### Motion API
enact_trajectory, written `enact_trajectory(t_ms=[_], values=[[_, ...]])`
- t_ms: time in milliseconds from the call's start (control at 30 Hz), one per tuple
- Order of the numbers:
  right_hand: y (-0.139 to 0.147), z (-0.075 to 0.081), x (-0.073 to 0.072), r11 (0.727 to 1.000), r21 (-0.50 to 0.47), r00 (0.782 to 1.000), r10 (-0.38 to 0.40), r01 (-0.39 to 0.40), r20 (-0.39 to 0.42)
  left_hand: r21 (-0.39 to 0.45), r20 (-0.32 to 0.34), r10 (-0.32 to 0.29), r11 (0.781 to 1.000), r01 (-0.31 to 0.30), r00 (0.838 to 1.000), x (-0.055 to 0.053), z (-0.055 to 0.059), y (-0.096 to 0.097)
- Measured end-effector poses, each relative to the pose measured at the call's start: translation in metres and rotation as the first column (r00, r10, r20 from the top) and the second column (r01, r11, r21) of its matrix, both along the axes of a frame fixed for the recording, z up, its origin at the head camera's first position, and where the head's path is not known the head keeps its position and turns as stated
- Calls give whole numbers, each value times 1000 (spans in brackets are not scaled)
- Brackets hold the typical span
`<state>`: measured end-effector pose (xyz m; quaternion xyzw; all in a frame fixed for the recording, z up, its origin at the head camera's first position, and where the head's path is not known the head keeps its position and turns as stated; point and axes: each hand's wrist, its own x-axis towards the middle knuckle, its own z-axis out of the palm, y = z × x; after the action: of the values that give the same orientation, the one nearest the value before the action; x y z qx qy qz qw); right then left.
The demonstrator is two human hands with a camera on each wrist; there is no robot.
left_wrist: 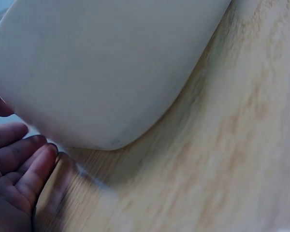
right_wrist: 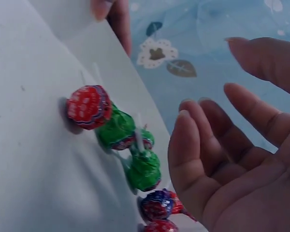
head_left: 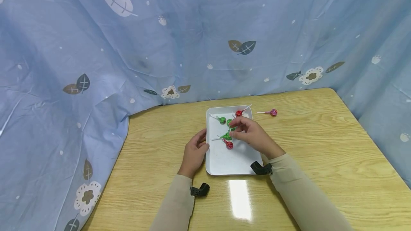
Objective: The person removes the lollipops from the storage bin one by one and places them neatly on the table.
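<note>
Blue curtain [head_left: 192, 52] backs a wooden table [head_left: 321, 145] bearing a tray [head_left: 221, 161].

Blue leaf-print curtain [head_left: 186, 20] behind wooden table [head_left: 314, 134].

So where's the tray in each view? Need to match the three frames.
Head: tray just right of centre, below the middle.
Left wrist: tray across the upper left and top centre, outer side showing.
Right wrist: tray fills the left side.
Shared landmark: left hand at its edge; left of the tray in head, lower left in left wrist, fingers at the top in right wrist.
</note>
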<state>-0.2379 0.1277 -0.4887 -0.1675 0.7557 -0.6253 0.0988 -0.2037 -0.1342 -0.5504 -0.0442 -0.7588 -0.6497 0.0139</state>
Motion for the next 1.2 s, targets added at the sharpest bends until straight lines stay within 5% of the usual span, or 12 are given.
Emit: enact_trajectory(t_ms=[433,667,1200], values=[[-4,-13,-1,976,143,986,153,-162,73,-5,4,-6,1000,6,1000,0,3,1],[-6,-17,-2,958,234,986,167,-163,0,-4,2,-9,1000,9,1000,1,4,1],[-12,-21,-1,871,424,955,294,-248,-45,-11,1,-8,1000,8,1000,1,1,0]])
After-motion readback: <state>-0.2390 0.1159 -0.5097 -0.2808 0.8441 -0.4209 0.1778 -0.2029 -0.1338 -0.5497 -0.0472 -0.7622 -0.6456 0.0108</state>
